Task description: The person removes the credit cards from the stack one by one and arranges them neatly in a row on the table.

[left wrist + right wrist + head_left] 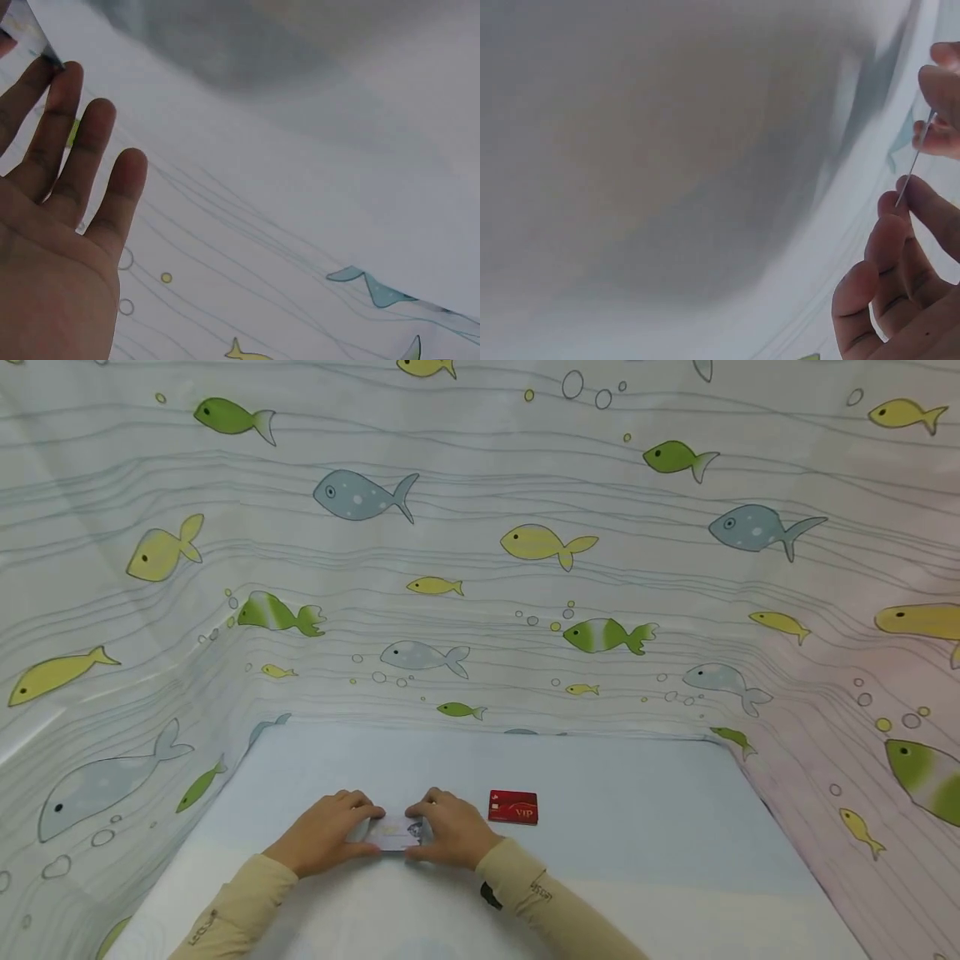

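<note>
Two tan sleeves lie nearest my head camera, the left sleeve (243, 902) and the right sleeve (558, 902), both with small dark lettering and both reaching inward from the bottom edge. A black band (491, 895) shows at the right cuff. Beyond the cuffs, I see the person's left hand (330, 831) and right hand (453, 831) facing each other, with a thin pale card (390, 835) between them, a little left of centre in my view. The left hand grasps the card's left end between thumb and fingers; the right hand pinches the right end the same way, beside a small dark printed figure. In my left wrist view, the left hand's outer fingers extend loosely, spread apart, and a card corner meets the fingertips at the upper left. My right wrist view shows the card edge-on, as a fine line between the two hands' fingertips. I cannot tell whether it touches the white table (637, 827) beneath. Just beyond the right hand and to its right, a red card (513, 807) lies flat, marked "VIP". Behind the table rises a white sheet (480, 510) printed with yellow, green and blue-grey fish, bubbles and wavy lines.
</note>
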Tool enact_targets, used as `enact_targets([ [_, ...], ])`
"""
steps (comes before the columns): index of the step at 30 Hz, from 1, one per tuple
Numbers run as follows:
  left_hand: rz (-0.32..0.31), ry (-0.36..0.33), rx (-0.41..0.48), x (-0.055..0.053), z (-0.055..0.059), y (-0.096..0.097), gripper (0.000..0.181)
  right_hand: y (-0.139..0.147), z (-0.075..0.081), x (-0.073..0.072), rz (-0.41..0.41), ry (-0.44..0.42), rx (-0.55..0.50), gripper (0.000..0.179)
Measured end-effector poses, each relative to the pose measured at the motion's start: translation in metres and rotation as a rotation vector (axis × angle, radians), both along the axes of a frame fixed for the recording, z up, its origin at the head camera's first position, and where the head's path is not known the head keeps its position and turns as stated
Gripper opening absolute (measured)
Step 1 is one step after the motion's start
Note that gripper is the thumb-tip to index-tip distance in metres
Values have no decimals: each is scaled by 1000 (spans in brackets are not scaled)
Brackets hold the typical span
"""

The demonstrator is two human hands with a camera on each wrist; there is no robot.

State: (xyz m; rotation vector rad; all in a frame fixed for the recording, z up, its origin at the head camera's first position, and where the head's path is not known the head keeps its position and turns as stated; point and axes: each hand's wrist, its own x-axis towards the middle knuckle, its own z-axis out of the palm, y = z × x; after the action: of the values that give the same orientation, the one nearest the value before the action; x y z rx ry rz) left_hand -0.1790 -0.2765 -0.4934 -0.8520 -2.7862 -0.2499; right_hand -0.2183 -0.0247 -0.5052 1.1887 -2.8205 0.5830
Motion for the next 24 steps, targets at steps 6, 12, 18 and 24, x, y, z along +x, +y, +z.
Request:
enact_targets([
  [6, 20, -4, 6, 7, 1, -18, 51, -22, -4, 4, -33, 18, 40, 55],
  [12, 48, -30, -1, 9, 3, -34, 52, -42, -9, 5, -49, 49, 72, 57],
  [18, 59, -71, -37, 10, 8, -44, 53, -56, -9, 8, -54, 53, 90, 56],
  [24, 50, -110, -44, 9, 7, -45, 53, -61, -12, 7, -78, 47, 113, 56],
])
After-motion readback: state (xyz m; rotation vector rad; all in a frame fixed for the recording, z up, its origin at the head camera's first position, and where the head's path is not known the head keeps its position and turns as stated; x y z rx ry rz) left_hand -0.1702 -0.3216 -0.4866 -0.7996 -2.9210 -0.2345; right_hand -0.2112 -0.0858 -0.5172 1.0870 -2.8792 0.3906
